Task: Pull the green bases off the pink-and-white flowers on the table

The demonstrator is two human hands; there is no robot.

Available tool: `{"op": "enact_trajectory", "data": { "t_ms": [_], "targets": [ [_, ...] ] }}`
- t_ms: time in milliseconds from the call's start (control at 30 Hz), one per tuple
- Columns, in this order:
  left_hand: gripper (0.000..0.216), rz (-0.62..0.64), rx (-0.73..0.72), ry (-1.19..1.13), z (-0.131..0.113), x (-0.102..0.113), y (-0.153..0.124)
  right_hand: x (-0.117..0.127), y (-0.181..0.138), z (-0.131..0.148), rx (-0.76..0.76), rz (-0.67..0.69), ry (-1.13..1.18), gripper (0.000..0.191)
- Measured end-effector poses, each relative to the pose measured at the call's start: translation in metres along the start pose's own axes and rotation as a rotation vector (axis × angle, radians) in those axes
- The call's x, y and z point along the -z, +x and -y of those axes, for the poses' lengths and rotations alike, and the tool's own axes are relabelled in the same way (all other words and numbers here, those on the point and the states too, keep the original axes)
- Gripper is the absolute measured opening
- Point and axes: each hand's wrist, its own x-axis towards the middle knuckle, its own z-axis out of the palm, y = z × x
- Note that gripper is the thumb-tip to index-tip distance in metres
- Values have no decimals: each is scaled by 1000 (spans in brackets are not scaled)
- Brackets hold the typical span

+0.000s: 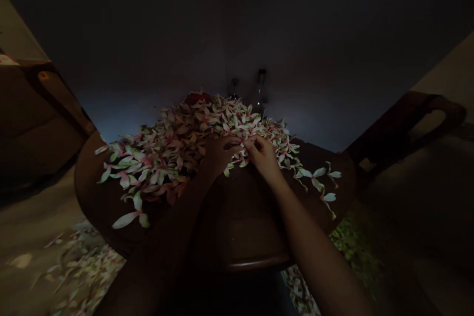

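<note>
Working side by side, the left hand (220, 154) and the right hand (262, 157) rest at the near edge of a heap of pink-and-white flowers (174, 153). The right hand's fingertips (252, 142) are drawn into a narrow pinch among the petals. The left hand is curled narrow too, its fingers reaching toward the right hand, and the two hands are almost touching. The dim light hides whether either one holds a flower. A narrow, fingertips-only touch suits blossoms this thin, since it can part one flower from its neighbours without crushing them, and keeping the palms off the pile leaves the heap undisturbed.

The heap spreads out from beneath both hands across a round wooden counter (255, 266). A single flower (126, 219) lies near its edge, left of the left hand, and a loose trail of flowers (318, 180) runs to the right of the right hand, close to the counter's rim. Below that rim, more fallen flowers (85, 271) lie on the floor (22, 217) to the left, and a patch of green leaves (351, 242) lies to the right. Farther off, past the heap, a red object (197, 98) and a clear glass bottle (260, 94) stand against a dim wall (222, 34).
</note>
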Motion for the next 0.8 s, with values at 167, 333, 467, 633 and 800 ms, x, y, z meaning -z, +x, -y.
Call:
{"op": "enact_trajectory", "data": {
  "t_ms": [167, 333, 467, 633, 800],
  "targets": [
    [20, 9, 21, -30, -2, 2, 0, 0, 0, -4, 2, -12, 2, 33],
    [21, -20, 19, 0, -7, 4, -1, 0, 0, -2, 24, -36, -78, 29],
    [21, 14, -10, 36, -5, 2, -1, 0, -1, 2, 44, -76, -132, 23],
    [17, -160, 20, 158, 8, -1, 1, -4, -4, 7, 44, -97, -164, 11],
    [19, -525, 210, 84, 16, 7, 4, -5, -7, 19, 116, -347, -7, 15]
  ]
}}
